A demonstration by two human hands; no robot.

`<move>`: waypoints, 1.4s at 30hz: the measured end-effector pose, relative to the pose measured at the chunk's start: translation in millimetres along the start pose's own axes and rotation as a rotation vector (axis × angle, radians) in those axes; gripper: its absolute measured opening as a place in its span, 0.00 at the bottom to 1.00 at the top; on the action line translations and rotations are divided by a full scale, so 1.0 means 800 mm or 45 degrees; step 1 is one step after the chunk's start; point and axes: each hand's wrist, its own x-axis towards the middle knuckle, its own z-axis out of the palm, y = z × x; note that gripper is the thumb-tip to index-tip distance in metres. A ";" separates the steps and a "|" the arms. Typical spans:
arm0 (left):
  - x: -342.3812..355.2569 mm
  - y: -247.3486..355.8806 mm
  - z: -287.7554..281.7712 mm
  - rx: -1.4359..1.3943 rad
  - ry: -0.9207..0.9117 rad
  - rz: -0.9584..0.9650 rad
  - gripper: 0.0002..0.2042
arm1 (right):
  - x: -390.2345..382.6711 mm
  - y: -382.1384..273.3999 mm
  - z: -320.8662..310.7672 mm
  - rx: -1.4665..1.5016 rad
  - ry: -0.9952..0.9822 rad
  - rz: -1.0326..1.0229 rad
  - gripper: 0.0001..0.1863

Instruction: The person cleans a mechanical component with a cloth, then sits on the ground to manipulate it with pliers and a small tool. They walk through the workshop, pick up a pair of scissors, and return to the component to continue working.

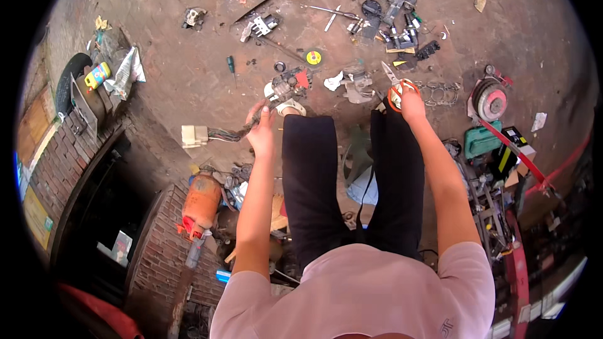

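Note:
My left hand [260,127] is closed around a dark bundle of wires, a wiring harness [227,134], held out beside my left knee. At the harness's left end hangs a cream-white plug connector [194,136]. In my right hand [411,103], above the right knee, is a pair of scissors [391,74] with orange handles; its blades point away from me and look slightly apart. The scissors and the harness are well apart. Just beyond my left hand lies a dirty metal part with a red piece [302,79] on it.
Scattered over the ground [188,56] ahead are a screwdriver [231,64], a yellow disc [313,57] and several black machine parts [402,37]. To the right are a red-and-grey wheel-like part [490,100] and a green case [482,140]. An orange cylinder [202,201] stands at left.

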 end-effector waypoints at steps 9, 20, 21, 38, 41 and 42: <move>0.097 -0.138 0.040 0.064 0.025 -0.044 0.13 | 0.254 -0.013 0.139 -0.482 0.337 -0.485 0.12; 0.135 -0.108 0.001 -0.026 0.001 -0.156 0.15 | 0.415 -0.179 0.080 -0.015 0.616 -0.656 0.23; 0.133 -0.108 -0.008 -0.083 0.051 -0.138 0.16 | 0.417 -0.189 0.079 -0.041 0.586 -0.635 0.23; 0.040 -0.100 -0.064 -0.540 0.034 0.227 0.20 | 0.334 -0.170 0.094 0.186 0.688 -0.404 0.22; 0.023 -0.101 -0.055 -0.531 -0.177 0.369 0.17 | 0.279 -0.133 0.136 0.658 1.077 -0.445 0.22; 0.017 -0.112 -0.060 -0.529 -0.149 0.401 0.16 | 0.192 -0.159 0.130 1.070 0.783 -0.279 0.21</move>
